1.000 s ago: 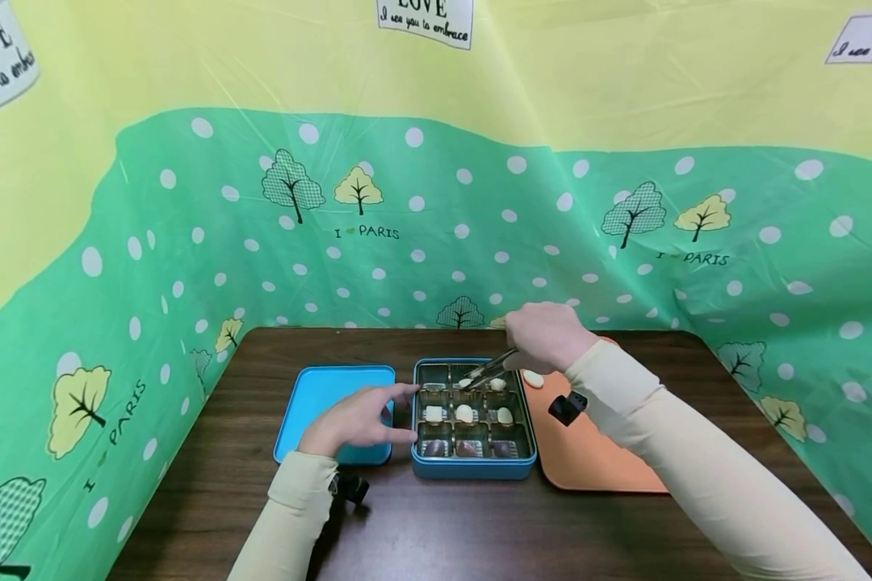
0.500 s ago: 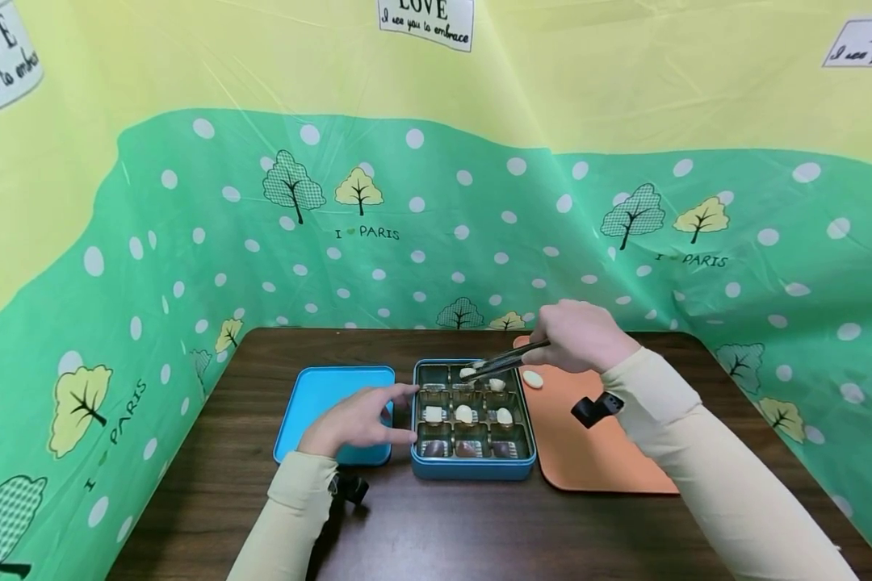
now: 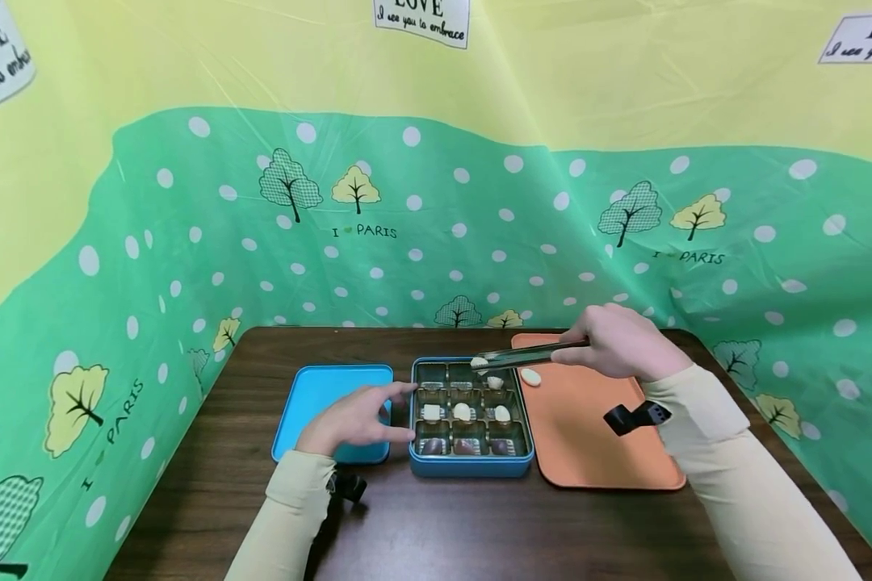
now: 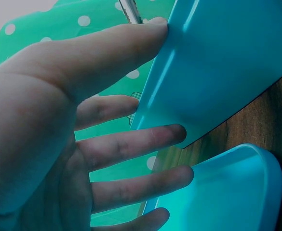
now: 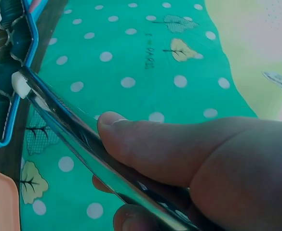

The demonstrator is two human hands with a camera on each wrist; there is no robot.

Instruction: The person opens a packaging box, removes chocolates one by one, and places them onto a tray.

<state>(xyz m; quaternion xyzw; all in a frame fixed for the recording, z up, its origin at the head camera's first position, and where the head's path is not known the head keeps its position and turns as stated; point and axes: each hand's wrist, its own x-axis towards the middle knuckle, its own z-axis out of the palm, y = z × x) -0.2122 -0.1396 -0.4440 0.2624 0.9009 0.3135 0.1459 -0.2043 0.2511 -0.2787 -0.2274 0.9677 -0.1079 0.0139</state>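
Note:
My right hand (image 3: 621, 343) grips metal tongs (image 3: 530, 355), whose tips pinch a small white piece (image 5: 20, 84) at the far right part of the blue tin (image 3: 471, 468). The tin has a divided tray inside. Its back right compartment holds a white piece (image 3: 495, 382). Along the middle row sit a white square piece (image 3: 432, 412) and two rounded white pieces (image 3: 461, 411). Dark pieces (image 3: 467, 446) lie in the front row. My left hand (image 3: 352, 420) has its thumb and fingers extended, with fingertips at the tin's left wall (image 4: 227, 62).
Left of the tin lies its blue lid (image 3: 312, 395), partly under my left hand. An orange cutting board (image 3: 603, 436) is on the right, bearing one white oval piece (image 3: 530, 377) near its left edge. A patterned green and yellow cloth (image 3: 407, 242) hangs behind the dark wooden table (image 3: 436, 524).
My right hand has moved right, and the tongs have lifted the white piece from the back middle compartment toward the back right one. My left hand has stayed at the tin.

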